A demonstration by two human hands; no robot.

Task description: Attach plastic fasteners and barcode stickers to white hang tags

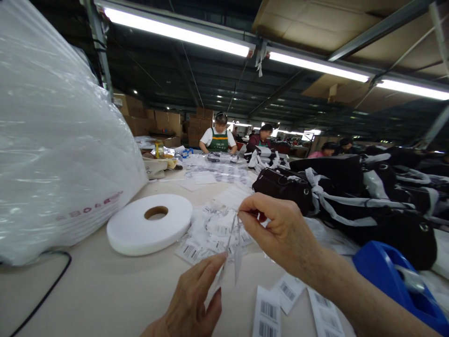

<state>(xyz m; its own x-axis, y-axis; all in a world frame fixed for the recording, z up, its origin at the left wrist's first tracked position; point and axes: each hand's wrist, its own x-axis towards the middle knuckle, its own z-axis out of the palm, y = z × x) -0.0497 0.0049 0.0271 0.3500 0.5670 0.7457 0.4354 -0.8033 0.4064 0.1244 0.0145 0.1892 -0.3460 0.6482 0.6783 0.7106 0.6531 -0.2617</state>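
- Partly, the left hand (191,302) was cut off by the bottom edge, so only its fingers and part of the palm showed; its forefinger and thumb were closed lightly on the lower end of a thin clear strip (232,236).
- The right hand (280,229) came in from the lower right, its fingertips pinched shut on the top end of the same strip, which hung between the two hands above the table (87,285).
- The strip looked narrow, see-through and glossy, with a small white tag (238,264) dangling from it; what was printed on the tag was too blurred to read.
- Just behind the hands lay a loose heap of small bagged barcode labels (210,234), and three more barcode labels (268,311) lay flat near the bottom edge.
- A flat white tape roll (149,224) lay on the table left of the heap.
- A big clear plastic bag (52,140) filled the left side; its contents could not be made out.
- A blue tape dispenser (396,281) sat at the lower right, cut off by the edge.
- Black bags (284,187) with white ties were piled along the right.
- Other people (218,138) worked at the far end.
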